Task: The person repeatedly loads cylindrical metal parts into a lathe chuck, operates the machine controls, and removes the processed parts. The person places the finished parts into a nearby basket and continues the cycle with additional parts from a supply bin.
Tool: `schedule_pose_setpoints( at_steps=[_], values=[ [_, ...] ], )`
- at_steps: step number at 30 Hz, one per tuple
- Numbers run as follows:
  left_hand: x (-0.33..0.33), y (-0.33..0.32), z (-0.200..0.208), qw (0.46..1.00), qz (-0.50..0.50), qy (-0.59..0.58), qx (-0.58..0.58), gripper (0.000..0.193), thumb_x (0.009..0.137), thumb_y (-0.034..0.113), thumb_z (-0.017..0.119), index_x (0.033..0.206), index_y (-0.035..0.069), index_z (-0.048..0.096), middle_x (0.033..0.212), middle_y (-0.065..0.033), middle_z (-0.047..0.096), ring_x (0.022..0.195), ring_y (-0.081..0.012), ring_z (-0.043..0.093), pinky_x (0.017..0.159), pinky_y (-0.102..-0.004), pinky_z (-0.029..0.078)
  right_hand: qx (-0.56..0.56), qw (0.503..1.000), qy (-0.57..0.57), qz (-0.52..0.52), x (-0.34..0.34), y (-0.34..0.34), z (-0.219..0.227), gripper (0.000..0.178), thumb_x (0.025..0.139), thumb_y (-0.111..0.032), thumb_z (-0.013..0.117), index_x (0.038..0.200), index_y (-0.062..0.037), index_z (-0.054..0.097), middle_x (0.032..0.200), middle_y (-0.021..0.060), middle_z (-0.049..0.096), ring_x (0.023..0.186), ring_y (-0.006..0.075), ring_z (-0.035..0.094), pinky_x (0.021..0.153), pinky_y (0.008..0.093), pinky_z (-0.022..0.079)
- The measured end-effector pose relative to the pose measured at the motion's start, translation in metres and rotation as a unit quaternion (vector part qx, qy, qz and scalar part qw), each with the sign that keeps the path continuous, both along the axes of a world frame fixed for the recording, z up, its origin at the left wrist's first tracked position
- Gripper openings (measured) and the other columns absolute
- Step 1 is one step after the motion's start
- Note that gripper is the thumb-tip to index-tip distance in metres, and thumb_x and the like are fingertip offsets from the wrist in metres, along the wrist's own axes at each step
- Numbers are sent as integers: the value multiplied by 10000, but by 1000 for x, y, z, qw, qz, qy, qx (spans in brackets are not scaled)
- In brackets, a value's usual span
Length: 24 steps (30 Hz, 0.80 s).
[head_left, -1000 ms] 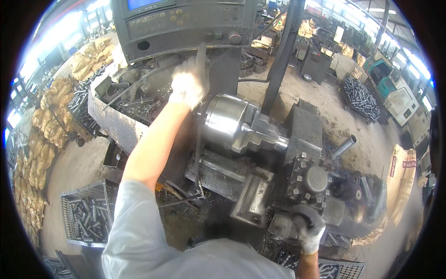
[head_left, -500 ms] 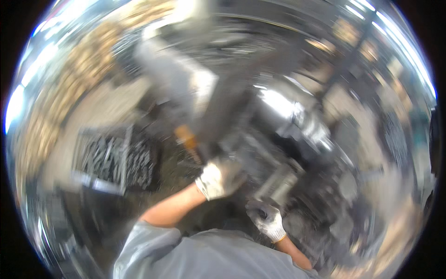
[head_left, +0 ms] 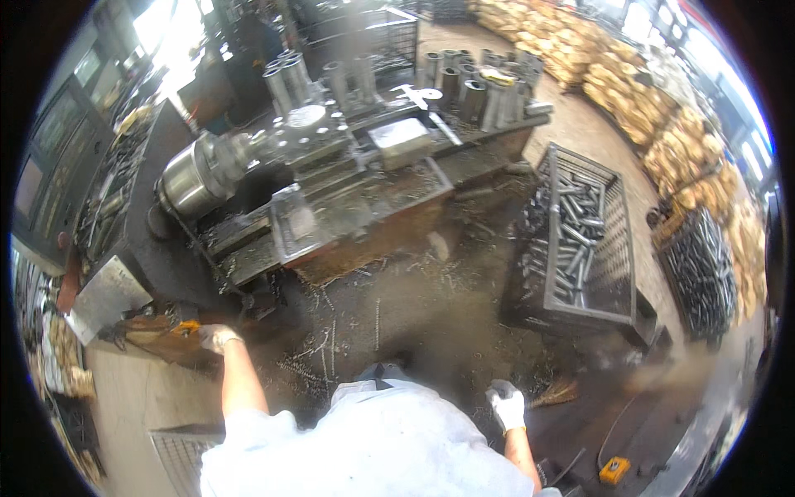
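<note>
My left hand (head_left: 219,337), in a whitish work glove, reaches out to the left beside a small yellow-orange fitting (head_left: 189,327) on the machine's low front. Its fingers are too blurred to show whether they grip the fitting. On the other side, my right hand (head_left: 505,403), in a white glove with dark-stained fingers, hangs low over the dirty floor with its thumb and fingers slightly apart. I see nothing in it. Ahead stands a metal lathe with a shiny round chuck (head_left: 192,176) and a tool carriage (head_left: 308,124).
Metal tubes (head_left: 472,95) stand upright on the machine's far end, near a caliper (head_left: 414,96). A crate (head_left: 625,257) of short metal tubes sits to the right. Curly metal shavings (head_left: 323,348) litter the floor. A yellow box (head_left: 614,470) lies lower right; stacked sacks (head_left: 621,91) line the back.
The view has swung round and sharpened from a heavy blur. My hands, close together before, are now wide apart, the left one stretched out to the left.
</note>
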<state>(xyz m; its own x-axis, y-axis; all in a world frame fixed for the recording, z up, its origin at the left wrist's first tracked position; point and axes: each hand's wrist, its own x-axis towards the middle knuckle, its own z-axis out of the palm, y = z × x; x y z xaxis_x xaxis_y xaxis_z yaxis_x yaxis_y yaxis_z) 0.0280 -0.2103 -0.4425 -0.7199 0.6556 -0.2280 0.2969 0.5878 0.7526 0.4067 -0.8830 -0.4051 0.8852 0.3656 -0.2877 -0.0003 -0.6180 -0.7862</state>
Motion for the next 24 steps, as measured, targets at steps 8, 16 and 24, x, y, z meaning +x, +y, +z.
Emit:
schedule_pose_setpoints(
  at_steps=[8, 16, 24],
  values=[
    [-94, -18, 9, 962, -61, 248, 92, 614, 1130, 464, 442, 1528, 6, 534, 1514, -238, 596, 1364, -407, 596, 1144, -442, 481, -183, 956, -36, 228, 92, 108, 8, 401, 886, -323, 724, 1183, -58, 778, 1168, 216, 770, 1112, 387, 736, 995, 443, 573],
    [-74, 2, 16, 895, -26, -431, 116, 502, 1044, 397, 541, 1379, 51, 682, 1424, -114, 673, 1361, -311, 581, 1206, -486, 377, -186, 948, 37, 256, 187, 109, -17, 419, 886, -318, 691, 1238, -103, 763, 1196, 184, 771, 1131, 378, 726, 990, 441, 573],
    [480, -204, -98, 686, -720, -57, -88, 344, 1018, 175, 667, 1320, 12, 666, 1145, -78, 724, 1023, -199, 681, 899, -365, 566, 36, 998, -46, 13, 384, 34, -35, 334, 954, -280, 725, 1160, -23, 780, 1104, 159, 794, 1026, 278, 761, 925, 376, 584]
  ],
)
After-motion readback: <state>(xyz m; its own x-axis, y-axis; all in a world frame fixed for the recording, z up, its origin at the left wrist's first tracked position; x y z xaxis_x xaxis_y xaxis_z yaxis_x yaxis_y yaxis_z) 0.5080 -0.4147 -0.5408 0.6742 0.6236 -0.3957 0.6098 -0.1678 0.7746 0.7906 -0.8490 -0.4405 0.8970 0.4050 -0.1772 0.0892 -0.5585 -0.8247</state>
